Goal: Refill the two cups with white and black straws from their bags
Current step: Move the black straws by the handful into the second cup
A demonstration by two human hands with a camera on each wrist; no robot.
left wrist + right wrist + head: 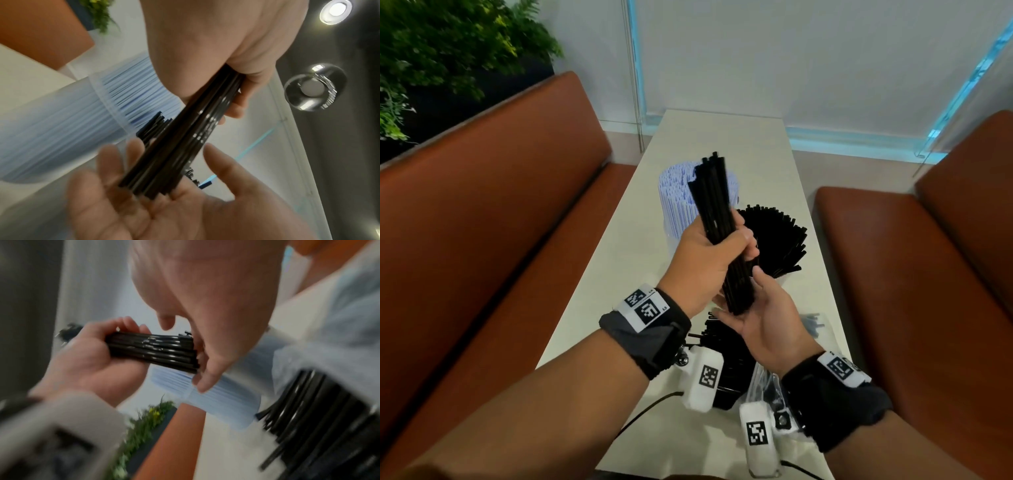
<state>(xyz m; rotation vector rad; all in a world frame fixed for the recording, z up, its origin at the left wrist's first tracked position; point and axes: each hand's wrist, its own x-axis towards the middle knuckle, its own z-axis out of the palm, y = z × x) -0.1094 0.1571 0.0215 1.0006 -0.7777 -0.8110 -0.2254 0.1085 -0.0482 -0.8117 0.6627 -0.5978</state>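
**Bundle of black straws held upright between both hands over the table**

A brown upholstered bench (493, 192) is seen along the left side of the long off-white table (767, 144). Toward the table's far end, left of centre, a clear plastic cup packed with white paper-wrapped straws (678, 202) is stood. The left hand (709, 253) is raised above the table's middle, its fingers and thumb curled tightly round a bundle of black plastic straws (717, 219), which is held nearly upright with its top tilted slightly away. Below it, the right hand (760, 318) is turned palm up, its fingers spread and relaxed; the bundle's lower ends are rested on that palm, as is confirmed in the left wrist view (156, 183). Just right of the bundle, a second cup fanned full of black straws (777, 236) is set on the table, close beside the white one. Near the table's front edge, under the wrists, a clear plastic bag holding more black straws (732, 373) is laid. A second brown bench (914, 274) is placed along the right side.
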